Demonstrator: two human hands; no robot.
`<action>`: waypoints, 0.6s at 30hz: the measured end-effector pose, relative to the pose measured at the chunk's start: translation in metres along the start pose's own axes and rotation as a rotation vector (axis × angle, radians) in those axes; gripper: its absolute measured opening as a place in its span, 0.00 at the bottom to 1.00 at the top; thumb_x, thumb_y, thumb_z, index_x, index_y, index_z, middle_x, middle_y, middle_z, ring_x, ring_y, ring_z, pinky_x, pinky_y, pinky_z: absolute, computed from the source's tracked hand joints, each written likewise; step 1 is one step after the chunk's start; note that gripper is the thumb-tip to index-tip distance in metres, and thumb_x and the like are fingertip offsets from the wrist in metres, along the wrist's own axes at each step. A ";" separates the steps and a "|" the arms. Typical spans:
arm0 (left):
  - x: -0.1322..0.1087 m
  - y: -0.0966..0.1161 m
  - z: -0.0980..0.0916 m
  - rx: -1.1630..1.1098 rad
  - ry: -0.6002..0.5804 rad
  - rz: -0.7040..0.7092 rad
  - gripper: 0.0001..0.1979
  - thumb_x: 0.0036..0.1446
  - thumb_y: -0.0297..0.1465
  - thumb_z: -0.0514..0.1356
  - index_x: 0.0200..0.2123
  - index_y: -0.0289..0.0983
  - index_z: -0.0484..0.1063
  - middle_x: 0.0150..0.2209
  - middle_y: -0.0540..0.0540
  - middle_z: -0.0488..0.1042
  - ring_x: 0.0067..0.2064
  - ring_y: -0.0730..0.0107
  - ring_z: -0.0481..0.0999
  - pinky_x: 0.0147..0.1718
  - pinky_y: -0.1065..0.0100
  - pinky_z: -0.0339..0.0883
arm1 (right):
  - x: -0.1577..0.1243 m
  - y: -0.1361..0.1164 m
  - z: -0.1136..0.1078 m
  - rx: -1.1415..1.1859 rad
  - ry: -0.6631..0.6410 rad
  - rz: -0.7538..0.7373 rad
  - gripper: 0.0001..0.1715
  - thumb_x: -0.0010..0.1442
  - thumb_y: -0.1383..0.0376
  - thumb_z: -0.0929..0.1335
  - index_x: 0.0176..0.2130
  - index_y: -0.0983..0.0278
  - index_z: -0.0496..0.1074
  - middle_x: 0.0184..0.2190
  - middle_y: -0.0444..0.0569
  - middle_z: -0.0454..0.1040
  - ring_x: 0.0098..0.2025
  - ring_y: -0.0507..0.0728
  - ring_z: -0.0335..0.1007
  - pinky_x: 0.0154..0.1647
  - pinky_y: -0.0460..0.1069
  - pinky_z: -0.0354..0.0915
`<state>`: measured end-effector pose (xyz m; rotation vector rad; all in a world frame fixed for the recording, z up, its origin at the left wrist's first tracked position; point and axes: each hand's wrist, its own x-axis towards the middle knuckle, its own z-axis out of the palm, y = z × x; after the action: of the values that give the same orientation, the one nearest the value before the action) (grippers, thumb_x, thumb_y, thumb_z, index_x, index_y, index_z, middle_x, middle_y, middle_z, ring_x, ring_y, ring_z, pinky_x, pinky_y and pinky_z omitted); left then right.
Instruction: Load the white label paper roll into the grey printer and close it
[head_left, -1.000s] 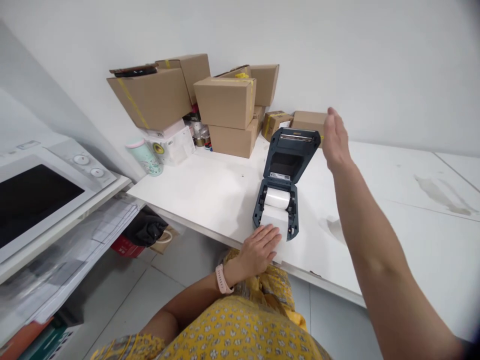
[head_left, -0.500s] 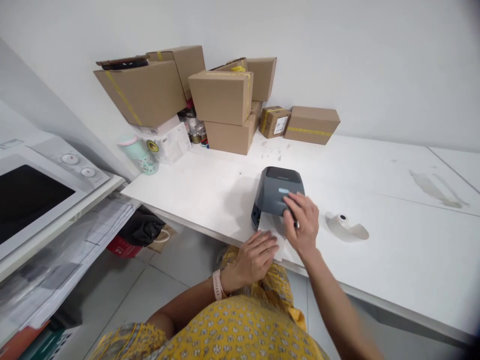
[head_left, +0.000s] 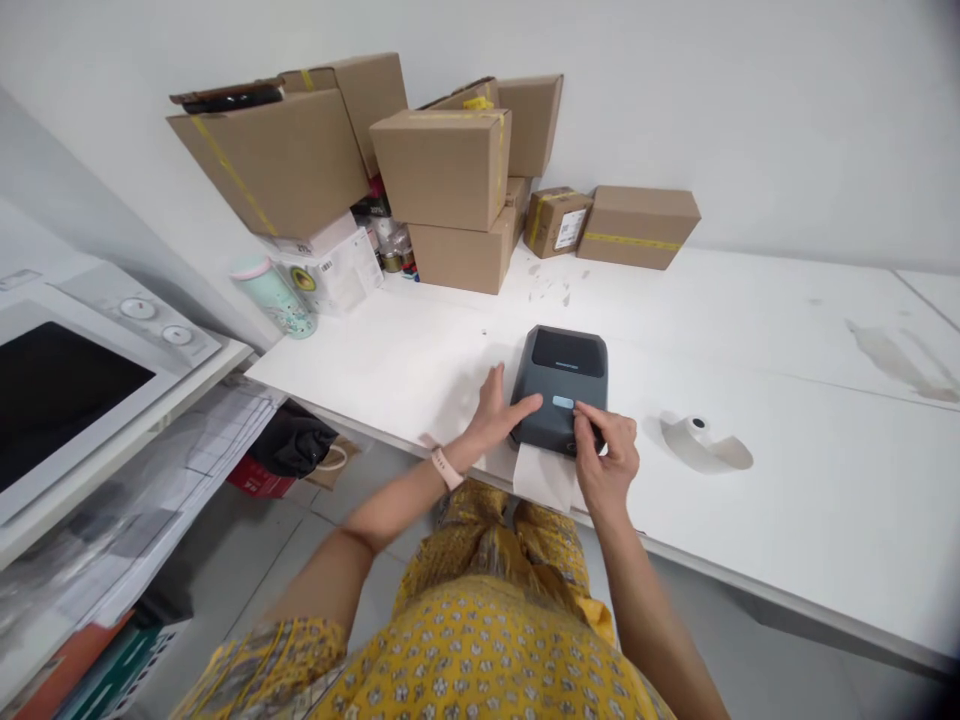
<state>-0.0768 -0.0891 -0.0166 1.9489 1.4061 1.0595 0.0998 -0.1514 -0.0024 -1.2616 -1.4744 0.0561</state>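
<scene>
A dark grey label printer (head_left: 562,375) sits near the front edge of the white table, its lid down. From its front slot a strip of white label paper (head_left: 545,477) hangs toward the table edge. At the printer's left side is my left hand (head_left: 499,412), open, with the thumb reaching onto the lid and the fingers spread. My right hand (head_left: 609,452) is closed at the front right corner, index finger on the lid and thumb bent beside it. To the right lies a small paper roll (head_left: 701,438), partly unwound.
Cardboard boxes (head_left: 442,170) are stacked along the wall, with a long box (head_left: 637,228) to their right. A mint tumbler (head_left: 274,297) and a white box (head_left: 337,268) stand at the table's left end. A microwave (head_left: 82,370) occupies a shelf on the left.
The raised printer lid has come down. My left hand has moved from the paper at the front to the printer's left side. My right hand stays at the front right corner.
</scene>
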 end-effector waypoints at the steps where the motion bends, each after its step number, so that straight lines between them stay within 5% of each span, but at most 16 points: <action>1: 0.016 0.000 0.001 0.022 -0.019 -0.018 0.46 0.59 0.48 0.60 0.71 0.40 0.39 0.72 0.31 0.46 0.73 0.46 0.45 0.66 0.43 0.51 | 0.007 0.000 -0.003 -0.015 -0.053 0.011 0.12 0.66 0.61 0.64 0.44 0.58 0.77 0.34 0.48 0.78 0.39 0.59 0.71 0.45 0.57 0.64; 6: 0.061 0.031 0.011 0.258 -0.105 0.183 0.36 0.63 0.38 0.50 0.70 0.34 0.42 0.73 0.33 0.40 0.74 0.50 0.33 0.68 0.40 0.36 | 0.054 0.003 0.005 -0.188 -0.300 0.026 0.19 0.66 0.67 0.59 0.45 0.59 0.77 0.27 0.46 0.76 0.33 0.58 0.68 0.43 0.56 0.59; 11: 0.055 0.051 0.011 0.353 -0.099 0.421 0.30 0.65 0.31 0.43 0.69 0.31 0.47 0.72 0.35 0.47 0.74 0.57 0.37 0.70 0.45 0.31 | 0.073 -0.003 0.026 -0.427 -0.407 -0.161 0.17 0.67 0.66 0.58 0.45 0.64 0.74 0.39 0.56 0.77 0.43 0.64 0.67 0.45 0.59 0.58; 18: 0.052 0.054 0.002 0.300 -0.136 0.558 0.27 0.65 0.32 0.44 0.67 0.36 0.56 0.70 0.41 0.56 0.72 0.59 0.48 0.71 0.49 0.35 | 0.067 0.007 0.028 -0.358 -0.429 -0.311 0.23 0.65 0.66 0.58 0.57 0.67 0.65 0.55 0.62 0.68 0.56 0.68 0.59 0.54 0.65 0.56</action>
<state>-0.0376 -0.0581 0.0389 2.6759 1.0106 0.9529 0.0976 -0.0858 0.0287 -1.3387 -2.1107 -0.1608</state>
